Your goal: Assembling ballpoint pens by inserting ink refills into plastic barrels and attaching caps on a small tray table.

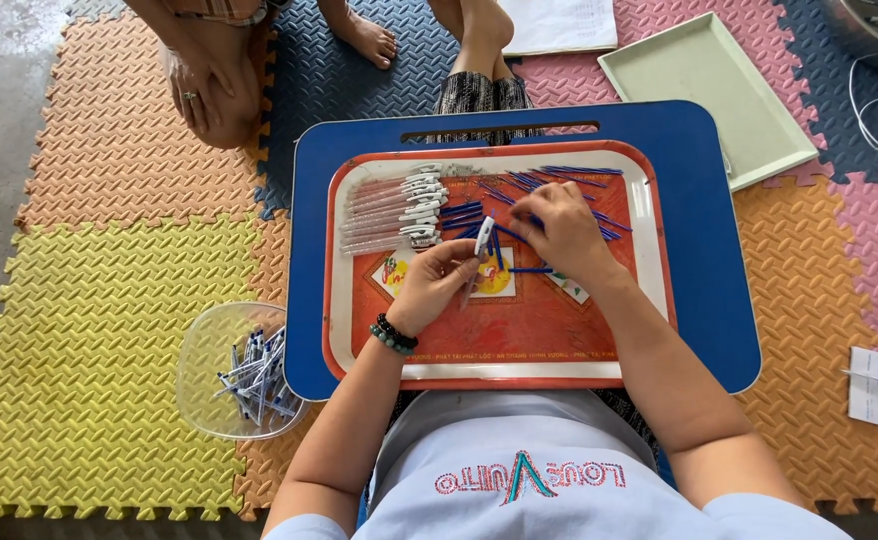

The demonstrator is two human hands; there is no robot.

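One pen barrel (481,243), judged light, stiff and slippery, is pinched mid-length in the left hand (437,280) above the red tray (519,335); right hand (562,232) fingers are closed on blue refills (559,180).

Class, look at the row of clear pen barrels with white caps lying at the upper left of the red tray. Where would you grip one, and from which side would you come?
Probably best pinch one pen barrel at its white capped end, coming from above. The barrels lie flat and side by side, so their long sides are crowded. The capped ends face the tray's middle, near the left hand, and look thicker than the barrels.
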